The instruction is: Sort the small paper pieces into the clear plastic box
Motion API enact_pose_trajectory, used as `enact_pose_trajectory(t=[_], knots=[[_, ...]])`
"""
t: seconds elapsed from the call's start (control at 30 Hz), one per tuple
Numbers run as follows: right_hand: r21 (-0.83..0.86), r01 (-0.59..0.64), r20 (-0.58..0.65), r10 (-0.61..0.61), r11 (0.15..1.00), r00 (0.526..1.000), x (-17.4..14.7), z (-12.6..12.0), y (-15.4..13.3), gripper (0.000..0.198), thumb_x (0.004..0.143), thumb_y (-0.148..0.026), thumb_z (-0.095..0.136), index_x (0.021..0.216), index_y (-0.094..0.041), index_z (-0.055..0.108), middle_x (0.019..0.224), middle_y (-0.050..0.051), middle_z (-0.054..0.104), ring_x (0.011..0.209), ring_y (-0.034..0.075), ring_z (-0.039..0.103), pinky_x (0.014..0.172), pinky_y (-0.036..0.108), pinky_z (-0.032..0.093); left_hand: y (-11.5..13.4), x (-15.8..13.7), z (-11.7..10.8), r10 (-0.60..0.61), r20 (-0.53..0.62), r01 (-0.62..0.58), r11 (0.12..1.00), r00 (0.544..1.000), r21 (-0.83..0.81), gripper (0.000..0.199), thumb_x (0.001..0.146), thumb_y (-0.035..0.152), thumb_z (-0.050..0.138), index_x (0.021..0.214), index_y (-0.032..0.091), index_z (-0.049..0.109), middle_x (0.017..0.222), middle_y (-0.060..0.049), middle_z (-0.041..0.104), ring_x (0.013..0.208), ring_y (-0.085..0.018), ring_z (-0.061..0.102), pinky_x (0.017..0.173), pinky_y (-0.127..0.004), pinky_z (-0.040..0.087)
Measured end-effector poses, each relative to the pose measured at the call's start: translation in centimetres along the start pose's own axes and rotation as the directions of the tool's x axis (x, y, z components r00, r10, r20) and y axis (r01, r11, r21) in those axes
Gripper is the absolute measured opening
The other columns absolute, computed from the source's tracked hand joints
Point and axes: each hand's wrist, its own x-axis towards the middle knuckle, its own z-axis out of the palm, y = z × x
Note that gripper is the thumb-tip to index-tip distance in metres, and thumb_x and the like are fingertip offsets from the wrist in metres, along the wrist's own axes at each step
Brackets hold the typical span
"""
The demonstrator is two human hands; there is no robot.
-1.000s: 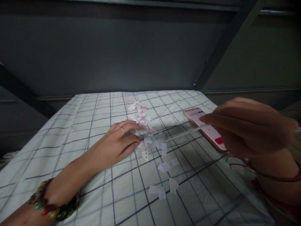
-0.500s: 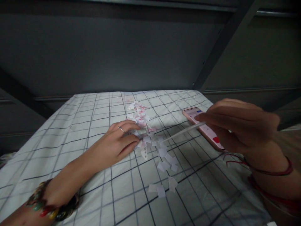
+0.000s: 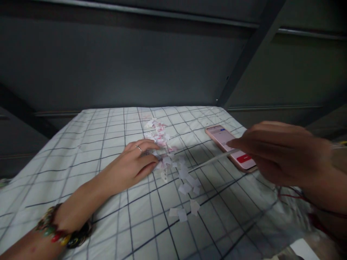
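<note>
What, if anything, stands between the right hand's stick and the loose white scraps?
Nothing visible blocks the stick: its tip ends right by the scraps, though contact is unclear. The phone, partly hidden by the right hand, isn't between tip and scraps.

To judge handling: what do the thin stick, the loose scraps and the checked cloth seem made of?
Thin stick: possibly plastic, looking pale and smooth, though blurred. Loose scraps: likely matte paper, thin and flat. Checked cloth: probably matte fabric, given its soft wrinkles.
</note>
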Motion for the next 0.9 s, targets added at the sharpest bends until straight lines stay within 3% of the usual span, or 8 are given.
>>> enact_pose_trajectory(t=[0.1,0.47,0.6,0.77,0.9], knots=[[-0.005,0.091,0.014,-0.091,0.996,0.996,0.0,0.5,0.4,0.030,0.080,-0.002,0.044,0.099,-0.021,0.059,0.079,0.003,0.066,0.065,0.014,0.061,0.058,0.030,0.051,-0.2,-0.1,0.2,0.012,0.001,-0.012,1.000,1.000,-0.001,0.023,0.097,0.017,0.045,0.093,0.018,0.068,0.117,-0.010,0.060,0.116,-0.025,0.052,0.096,-0.042,0.044],[0.039,0.054,0.016,-0.055,0.998,0.998,-0.2,0.4,0.3,0.031,0.081,-0.006,0.043,0.102,-0.023,0.058,0.079,0.002,0.065,0.066,0.015,0.061,0.060,0.030,0.049,-0.8,-0.2,0.4,-0.017,0.009,0.017,1.000,1.000,-0.004,0.021,0.095,0.015,0.047,0.090,0.018,0.068,0.116,-0.010,0.061,0.115,-0.023,0.054,0.096,-0.040,0.046],[-0.057,0.091,0.049,-0.088,0.994,0.995,0.1,0.4,0.5,0.029,0.081,-0.006,0.044,0.103,-0.019,0.057,0.077,0.002,0.065,0.068,0.015,0.060,0.060,0.029,0.048,-1.1,-0.2,0.5,-0.019,-0.002,0.019,1.000,1.000,-0.022,0.023,0.095,0.014,0.045,0.089,0.017,0.067,0.114,-0.010,0.061,0.113,-0.023,0.055,0.094,-0.039,0.046],[0.032,0.065,0.130,-0.069,0.997,0.989,-0.2,-1.1,0.2,0.026,0.084,-0.011,0.042,0.106,-0.018,0.056,0.080,0.004,0.064,0.068,0.014,0.058,0.064,0.029,0.049,-1.5,-0.3,0.7,-0.007,-0.010,0.006,0.999,1.000,-0.033,0.022,0.094,0.015,0.045,0.088,0.016,0.066,0.112,-0.011,0.061,0.109,-0.024,0.056,0.092,-0.041,0.047],[-0.024,0.070,0.176,-0.064,0.997,0.982,-0.4,-0.7,0.9,0.030,0.081,-0.007,0.041,0.103,-0.018,0.057,0.078,0.003,0.064,0.068,0.015,0.058,0.064,0.029,0.048,-1.5,-0.2,0.7,0.003,-0.002,-0.003,0.999,1.000,-0.051,0.024,0.095,0.015,0.044,0.087,0.015,0.067,0.111,-0.012,0.060,0.108,-0.025,0.056,0.092,-0.043,0.047]])
